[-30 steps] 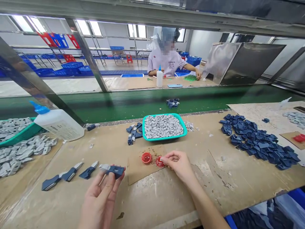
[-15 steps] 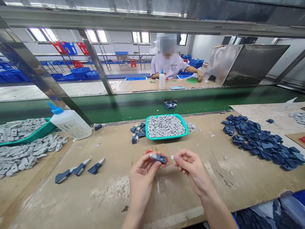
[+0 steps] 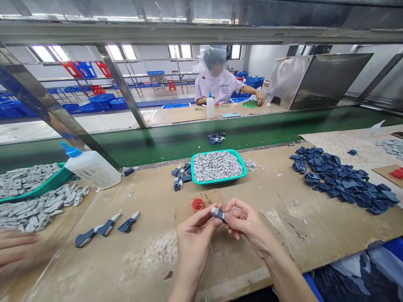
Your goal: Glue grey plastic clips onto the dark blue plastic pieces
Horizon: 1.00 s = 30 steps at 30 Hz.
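In front of me my left hand [image 3: 201, 235] pinches a dark-blue and grey plastic part [image 3: 218, 213] between thumb and fingers, its grey end upward. The closed thumb and fingertips of my right hand [image 3: 247, 224] meet the part's right end, and the small light-grey piece they held is hidden there. A small red cup [image 3: 197, 204] of red contents stands just behind my left hand. Beyond it is a turquoise tray [image 3: 220, 182] full of small light-grey pieces. Three joined blue-and-grey parts [image 3: 97, 228] lie on the cardboard to the left.
A large heap of dark-blue parts [image 3: 343, 180] spreads at right. At left are a glue bottle [image 3: 96, 170], a second turquoise tray [image 3: 37, 186] and loose grey pieces [image 3: 47, 209]. Another person's blurred hand [image 3: 17, 247] enters there. Across the green belt [image 3: 163, 147] sits a co-worker [image 3: 217, 86].
My right hand has brought the small light-grey piece left against the part in my left hand. The red cup is now uncovered. Another person's hand has come in at the left edge.
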### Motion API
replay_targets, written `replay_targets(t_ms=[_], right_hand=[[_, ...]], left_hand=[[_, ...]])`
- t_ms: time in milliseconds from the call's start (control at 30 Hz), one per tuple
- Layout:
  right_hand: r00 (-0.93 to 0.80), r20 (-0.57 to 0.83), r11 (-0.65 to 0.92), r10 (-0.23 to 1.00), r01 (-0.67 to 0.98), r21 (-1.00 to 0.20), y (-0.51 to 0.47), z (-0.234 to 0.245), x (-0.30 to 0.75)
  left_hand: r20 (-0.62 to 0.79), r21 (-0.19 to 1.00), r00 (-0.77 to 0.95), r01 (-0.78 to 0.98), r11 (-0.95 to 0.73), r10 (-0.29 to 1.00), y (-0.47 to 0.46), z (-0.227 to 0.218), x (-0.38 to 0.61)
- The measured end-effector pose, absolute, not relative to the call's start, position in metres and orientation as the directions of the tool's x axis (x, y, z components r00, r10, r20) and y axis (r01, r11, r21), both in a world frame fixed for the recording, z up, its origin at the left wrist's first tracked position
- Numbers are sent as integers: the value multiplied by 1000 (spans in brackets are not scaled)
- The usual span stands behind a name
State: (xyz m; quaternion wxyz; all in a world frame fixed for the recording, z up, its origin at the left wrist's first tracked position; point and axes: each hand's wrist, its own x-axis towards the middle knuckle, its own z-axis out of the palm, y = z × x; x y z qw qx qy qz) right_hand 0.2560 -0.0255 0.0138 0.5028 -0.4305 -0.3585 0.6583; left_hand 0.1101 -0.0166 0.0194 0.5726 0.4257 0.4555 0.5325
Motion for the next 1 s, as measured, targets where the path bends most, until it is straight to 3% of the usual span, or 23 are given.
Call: replay_targets(t_ms=[233,367,433,500,567,600,667,767,867,1000], right_hand=[[-188,-182,-225,965,-241,-944,-30,24,251],[-231,-216,-228,949,-26,-973,-10,35,269],[-125,-172,-157,977,121,-980,14,40,286],[20,-30,-35,999,395,-918,45,42,305],[44,66,17,997,694,-720,78,41,318],[38,79,23,996,752,-659,94,40,321],[9,72,34,997,814,-580,122,37,319],[-32,30,43,999,859,-511,151,32,301],[-24,-31,9,999,909,-416,163,31,281],[23,-64,-40,998,957,-288,162,33,269]], left_hand=[[-122,951,164,-264,162,979,-14,18,105],[-137,947,157,-269,175,978,-9,22,102],[-109,964,125,-228,136,986,-4,21,93],[-84,988,78,-125,94,993,5,17,74],[-48,997,0,54,48,999,17,9,44],[-8,986,-58,168,18,998,24,5,26],[98,897,-145,442,-24,985,37,-1,-11],[193,569,-189,821,47,963,55,-5,-59],[184,286,-163,952,106,969,70,-5,-88],[67,85,-108,991,102,992,86,-10,-104]])
